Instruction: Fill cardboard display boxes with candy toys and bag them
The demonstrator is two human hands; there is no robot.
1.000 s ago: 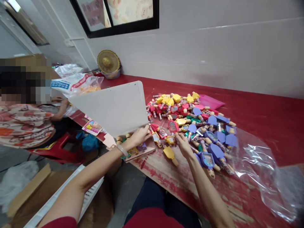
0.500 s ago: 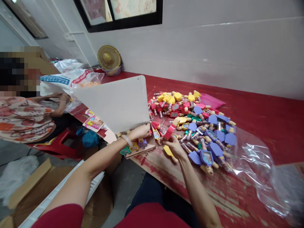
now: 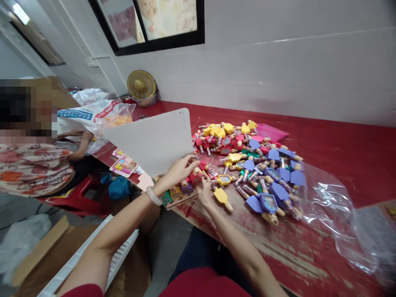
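Note:
A shallow display box [image 3: 181, 202] with its pale lid [image 3: 151, 140] raised stands at the table's near left edge. Inside it lie a green toy [image 3: 167, 198], a yellow toy [image 3: 176, 192] and a purple toy [image 3: 187, 187]. My right hand [image 3: 203, 190] pinches a red toy [image 3: 195, 177] with a tan head at the box's right end. Just above that toy is my left hand [image 3: 185, 167], fingers stretched out and apart, with nothing seen in it. A single yellow toy [image 3: 221, 196] rests on the table right of my right hand.
A heap of yellow, red, green and purple toys [image 3: 274, 177] covers the middle of the red table [image 3: 334, 144]. Clear plastic [image 3: 334, 214] lies to its right. Printed cards [image 3: 123, 166] are left of the lid. A co-worker [image 3: 34, 165] sits at left; an open carton [image 3: 46, 247] is below.
My right hand has moved left with the red toy, from the heap to the box. My left hand has lifted slightly and its fingers have spread. The camera view has shifted a little.

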